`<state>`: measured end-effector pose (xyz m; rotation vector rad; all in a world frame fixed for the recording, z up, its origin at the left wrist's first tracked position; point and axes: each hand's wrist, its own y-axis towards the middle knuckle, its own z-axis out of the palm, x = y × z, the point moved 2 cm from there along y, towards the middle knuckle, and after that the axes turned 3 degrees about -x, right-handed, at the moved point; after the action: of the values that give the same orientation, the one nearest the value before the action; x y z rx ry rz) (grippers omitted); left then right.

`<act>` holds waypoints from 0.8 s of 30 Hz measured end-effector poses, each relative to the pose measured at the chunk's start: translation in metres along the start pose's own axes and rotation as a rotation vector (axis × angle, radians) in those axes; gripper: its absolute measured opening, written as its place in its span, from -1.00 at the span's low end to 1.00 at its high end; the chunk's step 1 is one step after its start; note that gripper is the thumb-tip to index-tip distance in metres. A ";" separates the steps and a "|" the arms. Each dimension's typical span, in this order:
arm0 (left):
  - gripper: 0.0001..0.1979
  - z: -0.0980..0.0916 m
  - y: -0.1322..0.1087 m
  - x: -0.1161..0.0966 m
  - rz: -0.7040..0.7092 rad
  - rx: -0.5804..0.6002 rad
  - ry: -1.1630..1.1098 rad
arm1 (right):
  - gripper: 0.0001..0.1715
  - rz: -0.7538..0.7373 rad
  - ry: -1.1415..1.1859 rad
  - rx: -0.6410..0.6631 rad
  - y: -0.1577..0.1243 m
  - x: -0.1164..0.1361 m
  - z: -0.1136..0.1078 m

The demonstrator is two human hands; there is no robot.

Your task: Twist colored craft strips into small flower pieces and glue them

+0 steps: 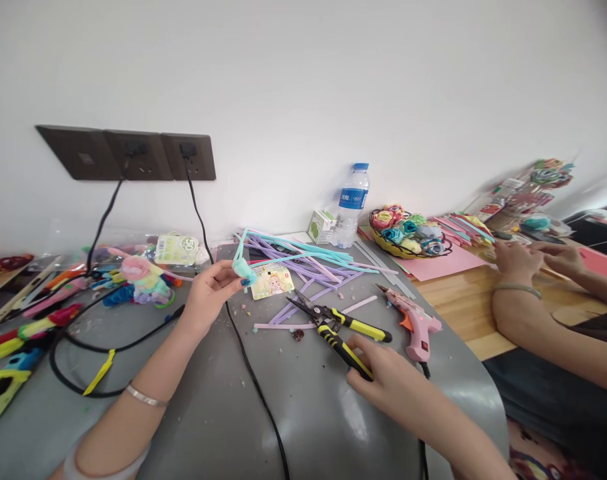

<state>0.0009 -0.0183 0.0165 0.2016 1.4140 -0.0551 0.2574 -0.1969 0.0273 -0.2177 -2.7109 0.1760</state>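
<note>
Pinching a small, fuzzy mint-green bundle (244,269) in the left hand (214,292), above the glossy grey desk (203,413), just left of strewn purple fuzzy sticks (303,267). Gripping, farther right, one handle of black-and-yellow metal snips (327,320) in the right hand (376,365), beside a pink plastic glue gun (416,323).

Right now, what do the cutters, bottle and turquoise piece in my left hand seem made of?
Cutters: thin grey blades, probably metal; smooth yellow and black grips, perhaps plastic or rubber. Bottle: likely plastic, glossy and see-through. Turquoise piece: perhaps chenille stems, from its matte, fuzzy look.
</note>
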 end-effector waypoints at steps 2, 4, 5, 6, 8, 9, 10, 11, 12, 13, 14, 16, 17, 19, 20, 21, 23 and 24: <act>-0.58 0.001 0.000 0.000 -0.001 0.014 -0.006 | -0.81 0.005 0.115 -0.019 0.008 0.001 0.005; -0.58 0.001 0.000 0.001 -0.001 0.024 -0.009 | -0.70 -0.006 0.184 -0.063 0.014 0.002 0.003; -0.58 0.000 0.000 0.001 -0.001 0.025 -0.007 | -0.67 -0.007 0.190 -0.084 0.015 0.002 0.000; -0.59 0.000 0.001 0.001 0.001 0.024 -0.005 | -0.65 -0.005 0.184 -0.107 0.016 0.002 -0.005; -0.60 -0.001 0.001 0.001 0.002 0.024 -0.006 | -0.64 -0.014 0.165 -0.148 0.013 0.003 -0.016; -0.61 -0.001 0.001 0.001 0.003 0.025 -0.012 | -0.65 -0.031 0.165 -0.168 0.010 0.003 -0.023; -0.61 -0.001 0.001 0.001 0.005 0.026 -0.019 | -0.66 -0.049 0.168 -0.179 0.006 0.003 -0.029; -0.61 -0.002 0.001 0.001 0.006 0.024 -0.027 | -0.68 -0.061 0.166 -0.170 0.002 0.003 -0.034; -0.60 -0.002 0.001 0.001 0.008 0.021 -0.033 | -0.70 -0.063 0.160 -0.140 -0.002 0.002 -0.037; -0.60 -0.002 0.001 0.000 0.009 0.016 -0.035 | -0.71 -0.063 0.160 -0.123 -0.006 -0.001 -0.040; -0.59 -0.002 0.001 0.000 0.008 0.010 -0.033 | -0.72 -0.061 0.166 -0.115 -0.010 -0.004 -0.041; -0.58 -0.001 0.001 0.000 0.003 -0.004 -0.032 | -0.69 -0.053 0.200 -0.132 -0.019 -0.011 -0.039; -0.57 -0.001 0.001 0.000 0.000 -0.008 -0.036 | -0.65 -0.039 0.225 -0.146 -0.024 -0.015 -0.037; -0.56 0.000 0.001 0.000 -0.004 -0.011 -0.050 | -0.55 -0.014 0.293 -0.202 -0.032 -0.023 -0.032; -0.55 0.000 0.001 -0.001 -0.004 -0.013 -0.056 | -0.51 0.001 0.327 -0.227 -0.035 -0.025 -0.029; -0.55 0.000 0.000 -0.001 -0.004 -0.015 -0.058 | -0.49 0.012 0.361 -0.250 -0.037 -0.027 -0.026; -0.55 0.001 0.000 -0.001 -0.009 -0.019 -0.049 | -0.51 0.021 0.441 -0.276 -0.039 -0.027 -0.021; -0.55 0.001 0.000 -0.001 -0.010 -0.020 -0.045 | -0.54 0.019 0.495 -0.285 -0.039 -0.026 -0.018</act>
<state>0.0013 -0.0182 0.0179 0.1757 1.3701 -0.0541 0.2835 -0.2377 0.0398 -0.3212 -2.2302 -0.2338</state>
